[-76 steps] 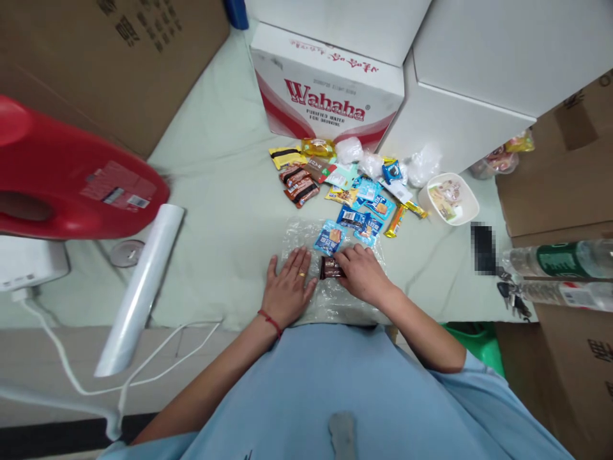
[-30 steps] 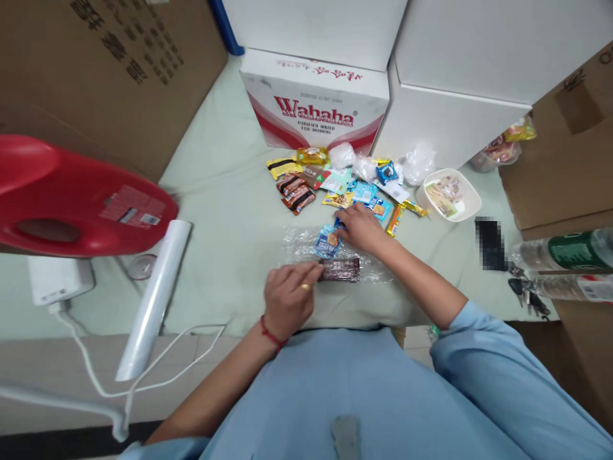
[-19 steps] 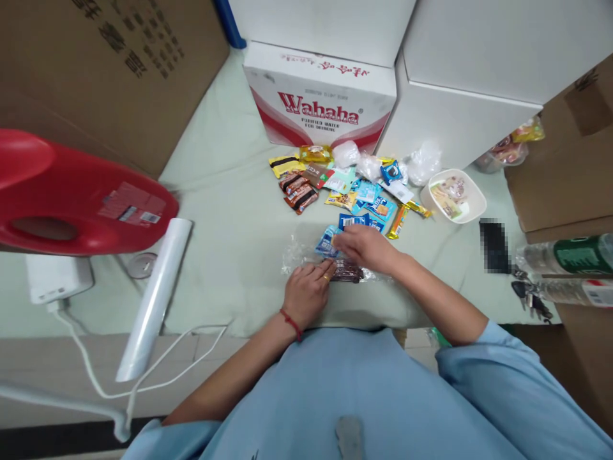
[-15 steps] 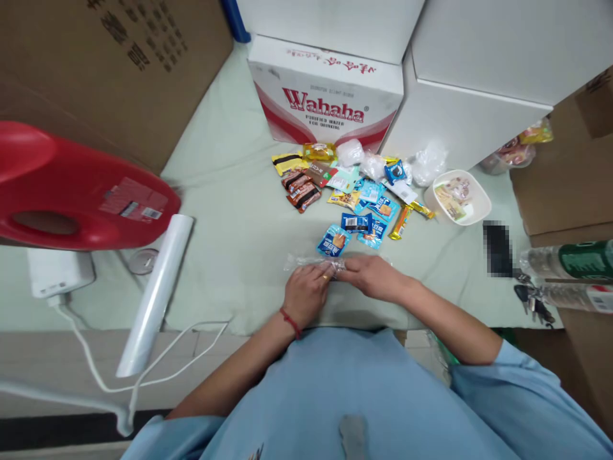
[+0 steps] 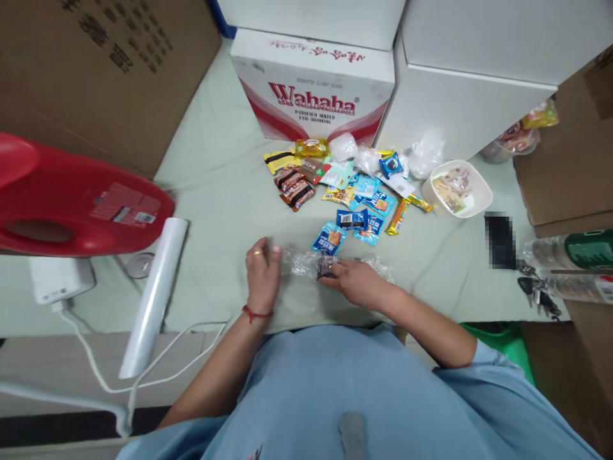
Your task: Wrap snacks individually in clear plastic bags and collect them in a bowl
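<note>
A strip of crinkled clear plastic film (image 5: 299, 262) lies along the front of the table, with a small dark packet (image 5: 326, 266) in or under its middle. My right hand (image 5: 361, 282) is closed over that packet, thumb and fingers on its near side, partly hiding it. At the film's left end is my left hand (image 5: 262, 275), its thumb apart from the fingers and nothing visible between them. Just beyond the film lie a light-blue snack packet (image 5: 329, 238) and a dark-blue packet (image 5: 352, 220).
More snack packets (image 5: 297, 195) are heaped before the Wahaha carton (image 5: 311, 96). A white tub (image 5: 484, 195) stands to the right, near a blurred-out dark object (image 5: 500, 239), keys (image 5: 539, 297) and bottles (image 5: 587, 251). On the left are a red jug (image 5: 86, 198) and a white roll (image 5: 153, 297).
My left hand has moved left, away from my right hand, to the film's end. The dark packet now shows under my right hand, and the film looks more spread out.
</note>
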Motion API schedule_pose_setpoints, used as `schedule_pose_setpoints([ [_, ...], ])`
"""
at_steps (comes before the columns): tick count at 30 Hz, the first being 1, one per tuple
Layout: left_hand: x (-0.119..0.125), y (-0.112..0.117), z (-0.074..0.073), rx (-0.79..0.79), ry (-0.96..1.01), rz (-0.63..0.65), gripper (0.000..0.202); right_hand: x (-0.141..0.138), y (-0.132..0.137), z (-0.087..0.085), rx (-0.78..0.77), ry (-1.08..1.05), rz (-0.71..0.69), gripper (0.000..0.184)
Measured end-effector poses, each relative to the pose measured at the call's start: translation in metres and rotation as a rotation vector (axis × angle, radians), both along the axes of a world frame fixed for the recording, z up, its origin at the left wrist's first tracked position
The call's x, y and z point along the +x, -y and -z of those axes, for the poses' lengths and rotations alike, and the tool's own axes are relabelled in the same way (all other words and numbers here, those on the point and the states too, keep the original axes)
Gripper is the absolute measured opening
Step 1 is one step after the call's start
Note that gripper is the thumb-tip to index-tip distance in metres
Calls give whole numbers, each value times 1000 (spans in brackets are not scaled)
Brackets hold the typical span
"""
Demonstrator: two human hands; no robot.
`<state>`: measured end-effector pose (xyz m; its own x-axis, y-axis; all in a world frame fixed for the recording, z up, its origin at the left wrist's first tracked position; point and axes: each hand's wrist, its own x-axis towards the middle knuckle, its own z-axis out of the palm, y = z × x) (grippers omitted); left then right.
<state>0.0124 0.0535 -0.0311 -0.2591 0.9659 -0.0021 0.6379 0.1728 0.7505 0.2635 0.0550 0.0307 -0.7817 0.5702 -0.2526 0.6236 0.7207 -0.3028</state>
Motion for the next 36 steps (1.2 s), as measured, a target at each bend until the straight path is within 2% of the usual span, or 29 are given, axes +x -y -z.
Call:
schedule_pose_setpoints([
  [2, 14, -2, -7, -42, -159, 60, 57, -1, -1, -2, -11, 0, 10, 34],
  [3, 21, -2, -12, -56, -184, 85, 51, -1, -2, -3, -18, 2, 16, 34],
  [7, 44, 7, -35, -49, -60, 244, 17, -2, -4, -3, -42, 3, 20, 34],
  [10, 63, 12, -46, -12, 19, 377, 11, -3, -3, 4, -30, -32, 20, 31],
  [12, 75, 15, -48, 9, 26, 460, 19, 0, 0, 10, -12, -62, 38, 29],
  [14, 83, 18, -47, 37, -44, 550, 33, 8, 6, 11, -18, -102, 49, 26],
  [18, 86, 33, -40, 83, -369, 714, 49, 41, 23, 10, -137, -314, 69, 25],
  [19, 85, 37, -37, 95, -428, 745, 53, 50, 27, 11, -162, -382, 142, 29],
  [21, 85, 45, -31, 117, -494, 789, 60, 63, 33, 16, -118, -459, 432, 34],
  [23, 86, 48, -26, 124, -526, 805, 67, 70, 36, 25, 34, -418, 765, 35],
  [24, 86, 49, -24, 123, -532, 806, 69, 72, 37, 29, 110, -375, 871, 37],
  [25, 86, 49, -23, 120, -533, 807, 71, 72, 38, 32, 159, -338, 915, 39],
  [27, 86, 49, -21, 116, -526, 808, 73, 72, 39, 32, 180, -323, 890, 29],
  [30, 84, 51, -20, 119, -519, 787, 74, 71, 39, 17, 91, -381, 873, 9],
  [33, 82, 54, -19, 133, -520, 750, 72, 60, 29, -5, -42, -422, 880, 9],
  [36, 84, 55, -16, 154, -522, 747, 67, 33, 10, -15, -64, -429, 828, 12],
])
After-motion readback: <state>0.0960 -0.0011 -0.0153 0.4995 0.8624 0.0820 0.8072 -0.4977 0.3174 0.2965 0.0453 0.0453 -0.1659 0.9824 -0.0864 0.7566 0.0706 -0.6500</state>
